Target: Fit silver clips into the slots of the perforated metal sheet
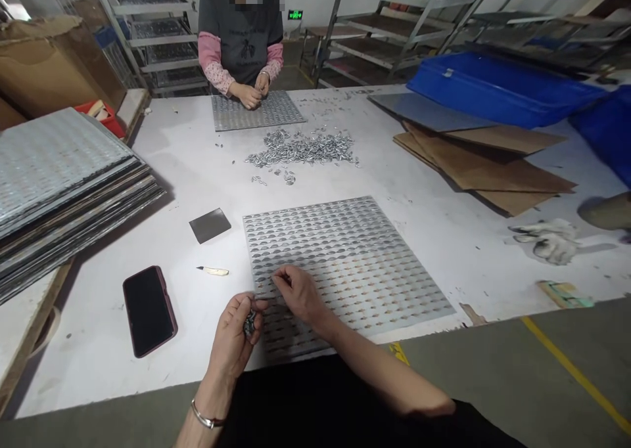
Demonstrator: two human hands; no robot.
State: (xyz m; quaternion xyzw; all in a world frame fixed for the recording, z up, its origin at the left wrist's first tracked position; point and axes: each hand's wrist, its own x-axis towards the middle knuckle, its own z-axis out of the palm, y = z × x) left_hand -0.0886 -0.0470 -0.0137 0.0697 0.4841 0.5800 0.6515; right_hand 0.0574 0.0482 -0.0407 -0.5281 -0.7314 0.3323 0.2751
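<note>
My left hand [236,330] is curled around several small grey metal pieces [250,323] beside the left edge of a patterned sheet [315,264]. Over that sheet, the thumb and fingers of my right hand [300,293] are pinched together; whatever lies between the tips is too small to make out. Rows of dark, leaf-shaped pieces cover the sheet's far half, while small brownish marks dot the near half. Beyond it lies a loose pile of small grey metal pieces [305,149]. My forearms hide part of the sheet's near edge.
Left of the sheet are a phone [149,311], a small knife [213,271] and a dark square [210,225]. A stack of sheets [64,172] stands at left. Blue bins [503,87], brown boards [488,165] and gloves [547,241] lie right. A co-worker [241,41] handles another sheet [286,110] opposite.
</note>
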